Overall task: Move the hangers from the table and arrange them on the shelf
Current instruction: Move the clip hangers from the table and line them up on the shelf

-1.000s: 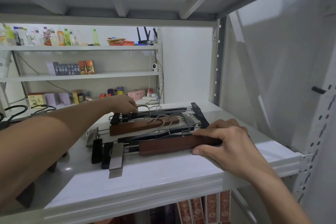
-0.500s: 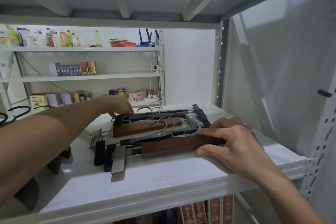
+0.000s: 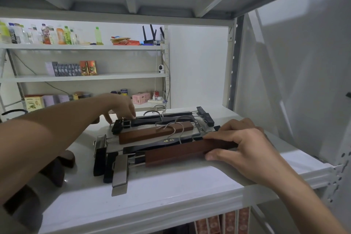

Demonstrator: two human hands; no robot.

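Brown hangers [image 3: 154,134]: two
Black hangers [image 3: 161,119]: two
Left hand [image 3: 118,105]: fingertips pinch a black clip
Right hand [image 3: 240,144]: grips nearest brown bar [image 3: 188,153]

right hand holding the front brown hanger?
Yes, the right hand grips the right end of the front brown hanger, thumb under and fingers over it.

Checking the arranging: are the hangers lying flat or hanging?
Lying flat: the hangers rest side by side on the shelf, hooks resting atop them.
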